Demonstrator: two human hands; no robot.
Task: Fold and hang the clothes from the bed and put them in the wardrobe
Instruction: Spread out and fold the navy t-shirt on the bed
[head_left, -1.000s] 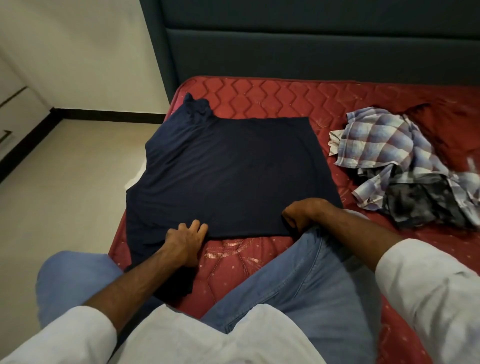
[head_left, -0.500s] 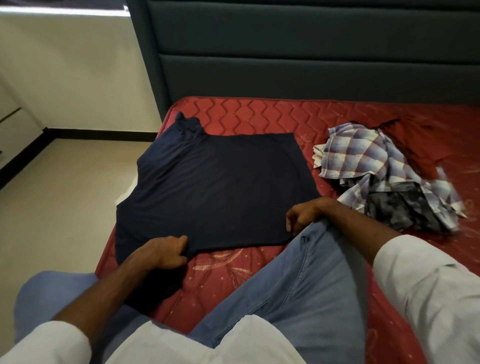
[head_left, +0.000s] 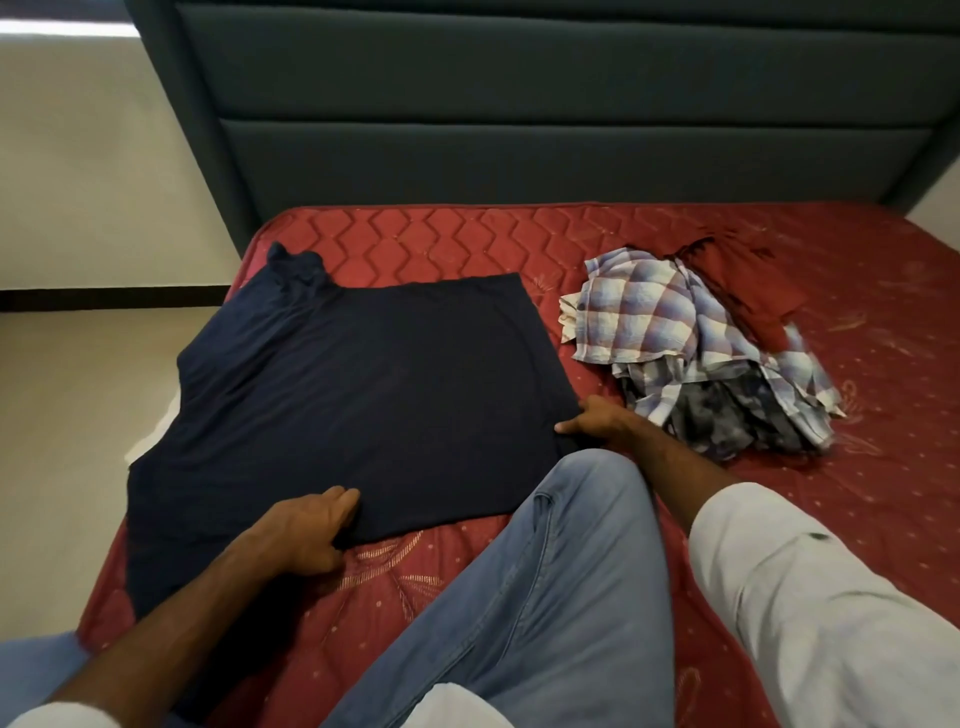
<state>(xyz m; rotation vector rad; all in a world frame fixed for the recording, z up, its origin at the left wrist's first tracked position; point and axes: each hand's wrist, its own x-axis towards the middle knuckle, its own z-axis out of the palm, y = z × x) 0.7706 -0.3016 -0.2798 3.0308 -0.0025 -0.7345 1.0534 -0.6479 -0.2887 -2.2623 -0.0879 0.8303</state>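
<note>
Bedroom corner, dim and evenly lit.
A tall padded headboard (head_left: 519, 119) in dark teal, stitched into broad horizontal panels, fills the back. Below it lies a red quilted mattress (head_left: 441, 239) with a wavy pattern. To the left, a cream wall (head_left: 93, 182) meets a pale floor (head_left: 67, 405) along a black skirting strip (head_left: 104, 300); a bright band (head_left: 62, 26) glows at the wall's top.

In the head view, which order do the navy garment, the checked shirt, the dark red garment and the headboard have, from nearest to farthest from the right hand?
From the right hand:
1. Navy garment, gripped at its corner.
2. Checked shirt, just behind.
3. Dark red garment, beyond the shirt.
4. Headboard, at the bed's end.
</note>
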